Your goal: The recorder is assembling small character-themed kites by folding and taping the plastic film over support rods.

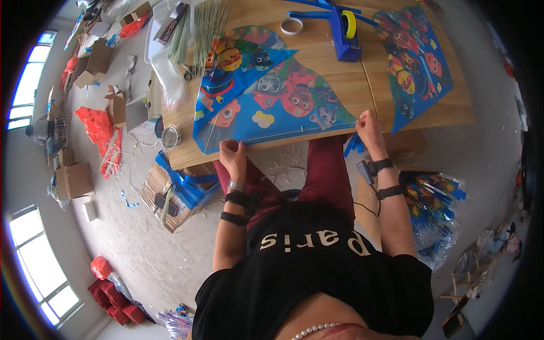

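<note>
A cartoon-printed kite sheet (294, 105), mostly blue, lies on the wooden table in front of me, with part of it folded over on the left. Along its near edge runs a thin white rod (277, 136). My left hand (233, 157) is closed in a pinch at the near edge, left of the middle. At the sheet's right corner, my right hand (370, 133) pinches the edge near the rod's end. The fingertips cover exactly what each pinch takes in.
Beyond the sheet stand a blue tape dispenser (344, 42) and a tape roll (292, 26). Thin sticks (209, 28) lie at the back left. Another printed sheet (416, 68) covers the table's right side. A clear tape roll (170, 137) sits at the left edge; packed kites (433, 209) lie lower right.
</note>
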Available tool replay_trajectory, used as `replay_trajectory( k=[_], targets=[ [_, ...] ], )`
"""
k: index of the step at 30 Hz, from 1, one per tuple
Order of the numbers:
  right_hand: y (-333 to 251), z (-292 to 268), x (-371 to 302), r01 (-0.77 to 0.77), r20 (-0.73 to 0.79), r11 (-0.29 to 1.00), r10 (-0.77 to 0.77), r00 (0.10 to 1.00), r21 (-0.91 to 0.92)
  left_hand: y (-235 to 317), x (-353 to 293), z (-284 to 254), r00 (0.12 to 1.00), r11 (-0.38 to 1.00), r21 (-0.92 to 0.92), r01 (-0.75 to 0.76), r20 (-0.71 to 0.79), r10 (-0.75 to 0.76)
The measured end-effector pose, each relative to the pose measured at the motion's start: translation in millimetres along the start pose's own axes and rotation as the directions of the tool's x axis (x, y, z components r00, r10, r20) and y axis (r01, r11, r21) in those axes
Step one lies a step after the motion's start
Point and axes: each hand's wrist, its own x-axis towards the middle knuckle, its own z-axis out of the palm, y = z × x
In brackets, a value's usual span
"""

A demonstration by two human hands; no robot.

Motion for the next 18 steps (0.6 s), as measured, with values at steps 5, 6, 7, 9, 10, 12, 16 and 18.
replay_trajectory(
  k=[5, 6, 7, 9, 10, 12, 16, 18],
  targets=[
    [0, 6, -1, 0.006, -0.006, 1.000, -0.006, 1.000, -0.003, -1, 0, -3, 1.000, 0.998, 0.056, -0.021, -0.015, 0.022],
    [1, 7, 0, 0.018, -0.014, 1.000, -0.018, 1.000, 0.001, 0, -1, -3, 1.000, 0.998, 0.053, -0.024, -0.019, 0.025],
    [4, 9, 0, 0.029, -0.023, 1.000, -0.029, 0.999, 0.006, 1, -1, -3, 0.999, 0.998, 0.056, -0.023, -0.023, 0.024],
    [20, 15, 0, 0.028, -0.047, 0.999, -0.029, 0.998, -0.022, 6, -2, 2, 1.000, 0.999, 0.041, -0.031, 0.001, 0.031],
    [21, 17, 1, 0.032, -0.066, 0.998, -0.035, 0.997, -0.045, 8, -3, 2, 0.999, 0.996, 0.082, -0.043, -0.010, 0.044],
    [23, 19, 1, 0.037, -0.056, 0.999, -0.039, 0.998, -0.033, 6, -3, 2, 0.998, 0.995, 0.079, -0.059, -0.017, 0.060],
    [22, 18, 1, 0.075, -0.066, 0.996, -0.078, 0.995, -0.045, 7, -4, 3, 0.997, 0.993, 0.082, -0.081, -0.006, 0.082],
    [16, 17, 0, 0.048, -0.043, 0.998, -0.049, 0.998, -0.037, 7, -4, 1, 0.994, 0.988, 0.109, -0.107, -0.005, 0.108]
  ],
)
